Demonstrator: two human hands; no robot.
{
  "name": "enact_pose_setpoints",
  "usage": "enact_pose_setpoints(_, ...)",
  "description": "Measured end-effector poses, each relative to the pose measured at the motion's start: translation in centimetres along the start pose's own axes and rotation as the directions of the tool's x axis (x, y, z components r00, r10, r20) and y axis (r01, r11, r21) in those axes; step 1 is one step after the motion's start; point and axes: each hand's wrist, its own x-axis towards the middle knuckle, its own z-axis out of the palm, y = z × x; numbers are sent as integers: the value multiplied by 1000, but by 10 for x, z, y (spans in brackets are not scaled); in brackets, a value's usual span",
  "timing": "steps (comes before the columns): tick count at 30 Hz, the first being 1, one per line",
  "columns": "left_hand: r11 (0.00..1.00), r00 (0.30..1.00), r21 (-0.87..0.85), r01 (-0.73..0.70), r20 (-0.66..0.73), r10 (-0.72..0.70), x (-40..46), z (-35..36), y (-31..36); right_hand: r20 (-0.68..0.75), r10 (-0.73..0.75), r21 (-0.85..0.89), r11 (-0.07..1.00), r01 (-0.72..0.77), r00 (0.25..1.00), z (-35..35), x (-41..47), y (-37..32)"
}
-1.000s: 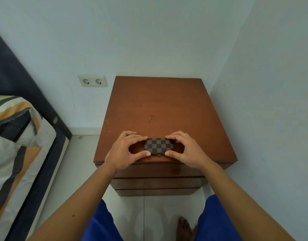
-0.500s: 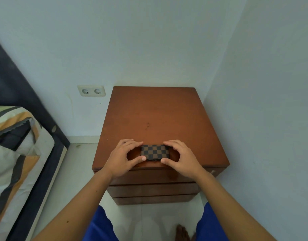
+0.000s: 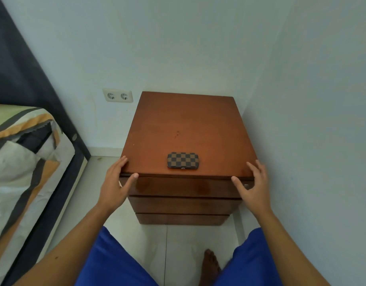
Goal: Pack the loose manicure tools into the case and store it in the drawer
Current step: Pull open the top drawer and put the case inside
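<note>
Having released the closed checkered manicure case [image 3: 182, 160], now lying near the front edge of the nightstand top [image 3: 188, 124], we are spreading the left hand [image 3: 116, 182] and right hand [image 3: 253, 183], both empty and open-fingered, toward the closed top drawer [image 3: 184, 186].

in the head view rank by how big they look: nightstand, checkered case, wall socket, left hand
1. nightstand
2. left hand, though it is nearer the camera, which inflates it
3. and 4. wall socket and checkered case look alike; no ranking
</note>
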Motion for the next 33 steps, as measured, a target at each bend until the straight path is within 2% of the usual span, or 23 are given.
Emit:
enact_pose_setpoints(3, 993, 998, -91, 69, 7, -68, -1, 2, 10, -29, 128, 44, 991, -127, 991, -4, 2, 3)
enact_pose_setpoints(6, 943, 984, -283, 175, 29, -174, -7, 3, 25, 122, 303, 206, 924, -322, 945, -15, 2, 15)
enact_pose_setpoints(9, 883, 963, -387, 266, 67, -260, -9, 2, 24, 232, 288, 273, 897, -346, 929, -20, 3, 32)
enact_pose_setpoints(12, 843, 947, -434, 318, 110, -300, -13, 1, 25, 256, 230, 331, 892, -308, 939, -24, -6, 26)
enact_pose_setpoints(18, 857, 951, -413, 308, 129, -280, -27, 0, 18, 243, 217, 373, 879, -297, 945, -22, -18, 34)
enact_pose_setpoints(24, 889, 956, -354, 289, 145, -254, -39, -4, 15, 262, 240, 343, 882, -323, 935, -28, -33, 33)
enact_pose_setpoints(33, 913, 940, -228, 339, 119, -319, -73, -8, 4, 281, 224, 341, 886, -315, 933, -46, -68, 32)
